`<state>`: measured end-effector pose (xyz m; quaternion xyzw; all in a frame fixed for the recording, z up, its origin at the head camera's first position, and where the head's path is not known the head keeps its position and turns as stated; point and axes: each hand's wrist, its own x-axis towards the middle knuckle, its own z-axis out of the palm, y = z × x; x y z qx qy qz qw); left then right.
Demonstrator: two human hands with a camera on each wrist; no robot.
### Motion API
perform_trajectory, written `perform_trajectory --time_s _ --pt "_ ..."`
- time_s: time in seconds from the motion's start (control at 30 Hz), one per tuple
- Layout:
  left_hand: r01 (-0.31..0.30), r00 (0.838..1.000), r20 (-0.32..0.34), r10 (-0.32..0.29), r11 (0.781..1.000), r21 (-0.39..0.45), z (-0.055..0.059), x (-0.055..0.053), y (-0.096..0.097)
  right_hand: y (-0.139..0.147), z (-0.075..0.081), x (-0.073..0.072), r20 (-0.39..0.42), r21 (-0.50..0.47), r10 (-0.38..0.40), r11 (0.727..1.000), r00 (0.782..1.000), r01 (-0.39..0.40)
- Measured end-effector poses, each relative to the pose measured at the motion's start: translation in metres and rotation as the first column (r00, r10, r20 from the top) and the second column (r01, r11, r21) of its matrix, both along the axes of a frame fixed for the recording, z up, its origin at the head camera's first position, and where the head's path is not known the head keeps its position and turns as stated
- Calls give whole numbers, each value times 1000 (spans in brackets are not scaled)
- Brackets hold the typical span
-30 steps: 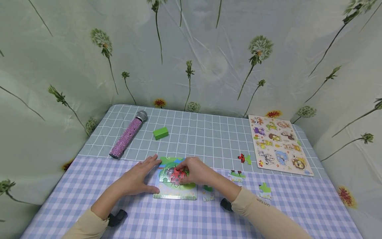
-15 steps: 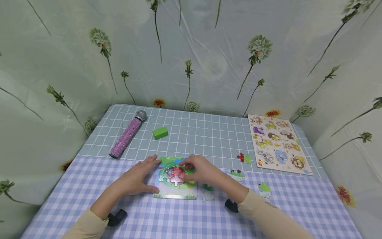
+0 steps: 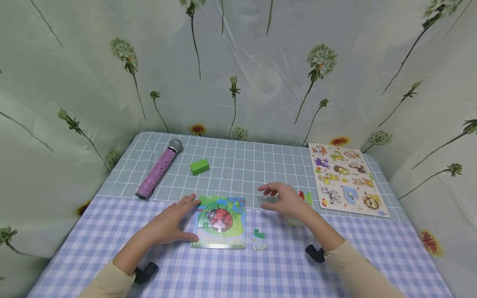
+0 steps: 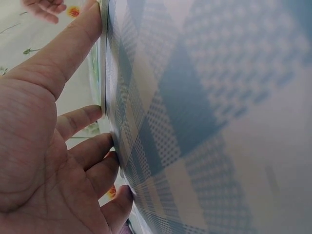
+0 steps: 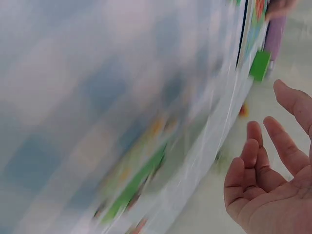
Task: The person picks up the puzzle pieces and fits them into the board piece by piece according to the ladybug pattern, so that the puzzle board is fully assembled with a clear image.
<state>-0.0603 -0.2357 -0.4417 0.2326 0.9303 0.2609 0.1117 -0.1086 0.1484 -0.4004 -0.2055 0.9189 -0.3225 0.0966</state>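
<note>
A ladybug jigsaw puzzle (image 3: 220, 238) lies on the checked cloth in front of me. My left hand (image 3: 173, 221) rests along its left side, thumb and fingertips at the board's edge; the left wrist view shows the fingers (image 4: 80, 119) spread against it. To the right of the board, my right hand (image 3: 285, 203) is raised over the table with loosely bent fingers (image 5: 287, 144) and nothing in them. One loose puzzle piece (image 3: 259, 241) lies beside the board's lower right. A red-and-green piece (image 3: 307, 198) and a pale piece (image 3: 294, 222) are partly hidden by the right hand and wrist.
At the back left lie a glittery pink microphone (image 3: 158, 169) and a green block (image 3: 199, 167). A wooden animal puzzle board (image 3: 346, 180) lies at the right. A patterned curtain (image 3: 261, 82) hangs behind the table (image 3: 238, 165).
My right hand has left the ladybug puzzle and moved right, over the loose pieces. A red piece it was touching now sits in the ladybug picture. The left hand has stayed put.
</note>
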Motion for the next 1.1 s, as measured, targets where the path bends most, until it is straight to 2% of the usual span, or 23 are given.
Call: perform_trajectory --time_s 0.23,0.43,0.7,1.1 --pt "0 1000 -1 0 1000 -3 0 1 1 58 -1 -9 24 36 -126 992 992 125" --pt "0 1000 -3 0 1000 -10 2 1 1 89 2 -11 43 90 -173 982 984 168" --pt "5 1000 -10 -5 1000 -2 1 0 1 112 2 -12 76 144 -195 973 978 182" --pt "5 1000 -8 -5 1000 -1 0 -1 1 123 -4 -16 101 138 -181 976 978 167"
